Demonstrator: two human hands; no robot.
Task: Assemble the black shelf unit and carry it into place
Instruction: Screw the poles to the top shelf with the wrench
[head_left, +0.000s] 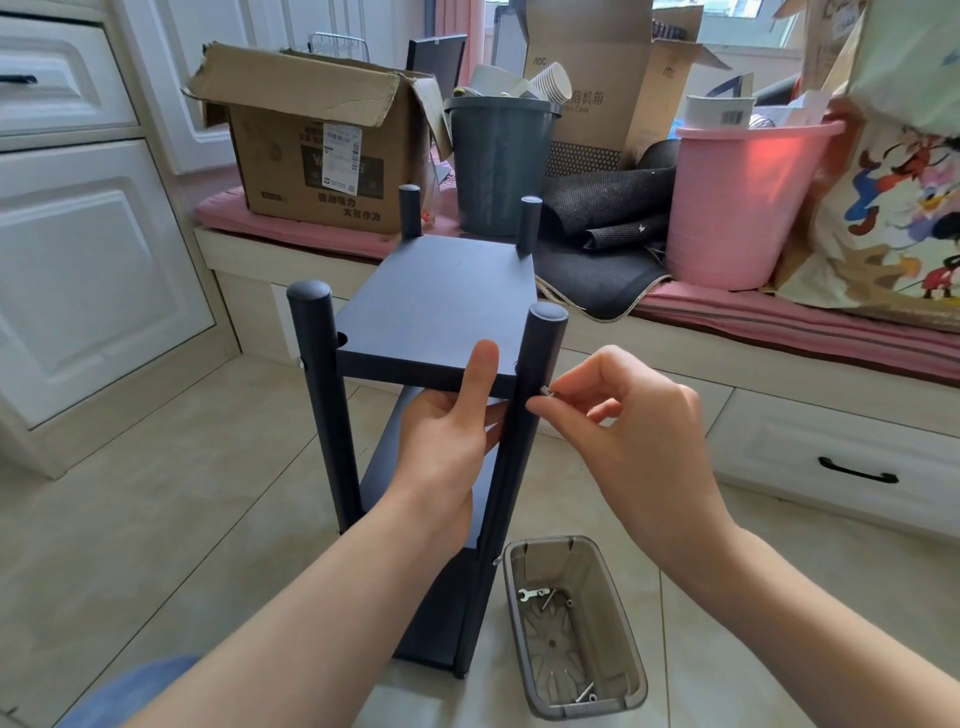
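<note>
The black shelf unit (441, 306) stands upright on the tiled floor, with four round posts and a flat top board; lower boards show beneath. My left hand (452, 415) grips the front edge of the top board, thumb on top and fingers underneath. My right hand (618, 415) pinches a small silver screw (548, 392) against the side of the near right post (535, 374), just below the board.
A translucent grey plastic bin (618, 691) on the floor by the shelf's right foot holds a small wrench (525, 595) and several screws. Behind are a cardboard box (311, 150), a grey bucket (498, 166), a pink bucket (737, 208) and white cabinets (88, 260).
</note>
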